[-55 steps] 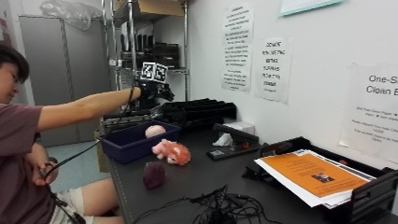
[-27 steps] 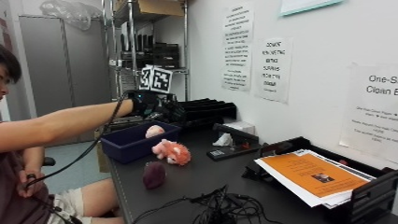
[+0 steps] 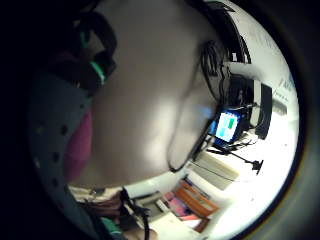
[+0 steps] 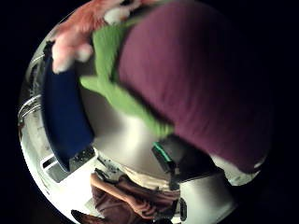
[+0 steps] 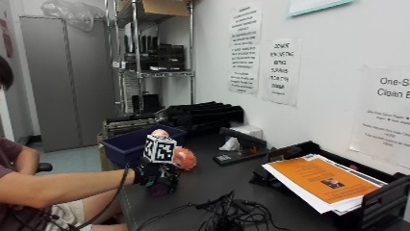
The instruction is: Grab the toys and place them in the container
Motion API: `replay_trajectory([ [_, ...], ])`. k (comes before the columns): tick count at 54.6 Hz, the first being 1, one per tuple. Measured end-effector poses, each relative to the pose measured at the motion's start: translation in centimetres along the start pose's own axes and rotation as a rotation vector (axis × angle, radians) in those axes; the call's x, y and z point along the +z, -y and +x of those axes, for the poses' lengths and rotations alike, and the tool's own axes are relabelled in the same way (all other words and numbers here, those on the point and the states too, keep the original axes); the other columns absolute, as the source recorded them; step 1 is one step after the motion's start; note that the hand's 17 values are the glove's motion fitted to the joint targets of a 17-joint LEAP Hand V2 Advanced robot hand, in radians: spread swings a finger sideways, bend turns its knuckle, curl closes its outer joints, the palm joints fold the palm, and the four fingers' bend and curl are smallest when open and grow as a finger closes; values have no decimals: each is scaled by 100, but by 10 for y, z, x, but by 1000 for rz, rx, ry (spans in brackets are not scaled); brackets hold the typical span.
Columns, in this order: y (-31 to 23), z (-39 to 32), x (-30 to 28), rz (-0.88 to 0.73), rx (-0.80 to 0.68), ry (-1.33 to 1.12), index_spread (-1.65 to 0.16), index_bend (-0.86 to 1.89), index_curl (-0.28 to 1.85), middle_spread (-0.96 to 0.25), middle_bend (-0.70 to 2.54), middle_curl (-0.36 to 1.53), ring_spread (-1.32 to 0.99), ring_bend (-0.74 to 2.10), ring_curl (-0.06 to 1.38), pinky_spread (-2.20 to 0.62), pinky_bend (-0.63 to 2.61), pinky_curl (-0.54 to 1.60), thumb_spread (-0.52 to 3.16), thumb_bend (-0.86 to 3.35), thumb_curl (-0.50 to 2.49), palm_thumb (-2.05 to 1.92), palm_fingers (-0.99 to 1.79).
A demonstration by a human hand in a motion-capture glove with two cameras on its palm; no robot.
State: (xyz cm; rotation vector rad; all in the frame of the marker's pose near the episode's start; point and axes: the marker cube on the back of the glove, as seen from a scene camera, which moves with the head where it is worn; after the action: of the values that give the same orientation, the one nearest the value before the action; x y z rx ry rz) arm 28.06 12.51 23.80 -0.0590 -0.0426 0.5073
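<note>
My gloved right hand (image 5: 151, 174) is down on the dark purple toy (image 5: 161, 186) at the near edge of the black desk (image 5: 211, 185). I cannot tell whether my fingers curl round it. The toy's purple body and green parts (image 4: 117, 93) fill my palm's view. The orange-pink plush toy (image 5: 185, 159) lies just beside it, near the blue container (image 5: 131, 145).
</note>
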Motion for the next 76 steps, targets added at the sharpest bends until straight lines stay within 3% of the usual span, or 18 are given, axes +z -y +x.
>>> replay_trajectory([
  [8,17,7,-2,152,-6,110,-28,17,12,-24,53,36,-22,89,53,-19,95,35,120,4,34,15,73],
  [16,25,15,-3,235,19,246,-28,30,18,-31,77,47,-30,106,61,-28,87,36,128,13,38,35,110],
  [22,28,23,-7,223,45,373,-28,37,23,-30,89,55,-34,115,67,-32,91,40,124,15,43,45,114],
  [32,17,28,-61,255,44,368,-29,48,31,-28,100,65,-37,123,71,-35,99,46,113,12,50,53,109],
  [41,-10,8,-183,376,-56,304,-28,54,37,-27,104,72,-38,127,73,-35,102,49,108,9,54,55,104],
  [51,-33,-49,-276,461,-136,178,-28,57,44,-26,105,78,-38,130,74,-35,105,51,106,5,57,57,101],
  [63,-45,-151,-316,477,-292,115,-28,57,52,-25,107,84,-38,133,74,-36,109,53,106,1,60,59,97],
  [76,-30,-257,-299,425,-414,87,-29,54,62,-25,106,88,-37,136,74,-36,110,54,108,-1,61,58,94],
])
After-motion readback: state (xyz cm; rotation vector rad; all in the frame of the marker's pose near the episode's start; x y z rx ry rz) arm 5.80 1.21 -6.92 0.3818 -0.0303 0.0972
